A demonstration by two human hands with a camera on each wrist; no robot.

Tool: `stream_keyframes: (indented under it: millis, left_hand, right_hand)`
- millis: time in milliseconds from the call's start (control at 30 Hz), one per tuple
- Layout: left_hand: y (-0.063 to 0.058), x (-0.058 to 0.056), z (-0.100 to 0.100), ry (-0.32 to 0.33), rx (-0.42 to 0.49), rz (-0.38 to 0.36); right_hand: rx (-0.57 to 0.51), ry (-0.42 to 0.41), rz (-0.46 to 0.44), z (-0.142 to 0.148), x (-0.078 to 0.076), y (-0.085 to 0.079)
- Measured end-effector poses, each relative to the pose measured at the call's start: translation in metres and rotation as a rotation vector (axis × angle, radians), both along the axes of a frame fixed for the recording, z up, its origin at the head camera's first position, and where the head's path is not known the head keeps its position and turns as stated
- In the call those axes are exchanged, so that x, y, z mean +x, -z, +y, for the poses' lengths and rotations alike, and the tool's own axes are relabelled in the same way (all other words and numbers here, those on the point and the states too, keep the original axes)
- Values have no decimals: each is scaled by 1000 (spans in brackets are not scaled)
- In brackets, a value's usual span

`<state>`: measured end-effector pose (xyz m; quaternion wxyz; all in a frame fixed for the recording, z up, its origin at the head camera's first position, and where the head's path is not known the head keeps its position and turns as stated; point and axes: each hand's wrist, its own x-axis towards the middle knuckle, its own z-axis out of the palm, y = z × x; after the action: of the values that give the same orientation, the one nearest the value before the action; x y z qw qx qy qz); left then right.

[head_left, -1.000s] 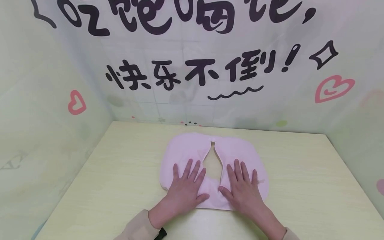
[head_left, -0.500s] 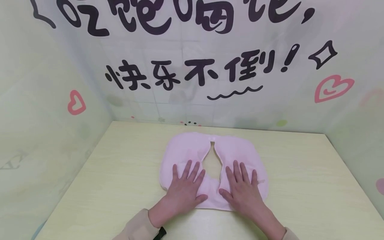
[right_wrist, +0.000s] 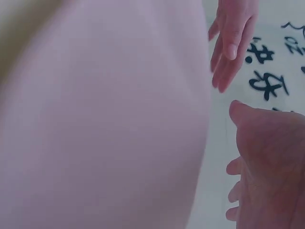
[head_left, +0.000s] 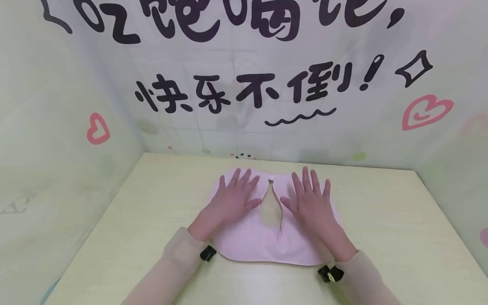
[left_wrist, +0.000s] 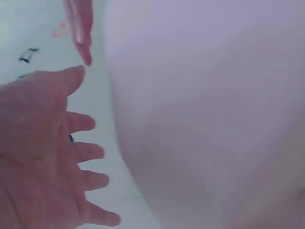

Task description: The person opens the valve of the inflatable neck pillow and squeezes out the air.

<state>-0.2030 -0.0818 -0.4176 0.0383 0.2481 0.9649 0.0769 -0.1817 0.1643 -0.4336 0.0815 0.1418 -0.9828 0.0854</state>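
A pink, soft cloth bib [head_left: 267, 250] lies flat on the pale wooden table, with a teardrop-shaped neck opening in its middle that narrows to a join at the far edge. Over its upper left part is my left hand [head_left: 235, 197], fingers spread and straight. My right hand [head_left: 313, 203] is over the upper right part in the same way, its thumb near the opening. In the left wrist view a strip of pale wall shows between the left fingers [left_wrist: 90, 152] and the pink cloth. The right wrist view shows a similar gap beside the right hand [right_wrist: 271, 162].
The light wooden table [head_left: 152, 190] extends around the bib on all sides. Behind it stands a pale wall sheet [head_left: 228, 135] with black lettering and pink hearts. Small black devices [head_left: 207, 253] are worn at both wrists.
Both hands have moved forward from the bib's near half to its far half, so its near edge is now uncovered. The bib stays in about the same place.
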Motion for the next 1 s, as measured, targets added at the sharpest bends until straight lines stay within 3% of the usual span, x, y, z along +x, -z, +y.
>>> stream_keyframes:
  millis: [100, 167, 333, 633, 1000]
  left_hand:
    - [6, -21, -1, -32, 19, 47]
    - [11, -31, 0, -40, 25, 37]
    - [22, -44, 3, -38, 13, -18]
    - [32, -49, 7, -28, 0, -78]
    - [32, -49, 6, -46, 3, -118]
  right_hand:
    - [-14, 1, -18, 2, -19, 0]
    - [-29, -12, -40, 2, -28, 3]
    - [-45, -41, -124, 1, -41, 14]
    - [35, -24, -160, -1, -41, 23]
    - [52, -5, -225, -1, -42, 29]
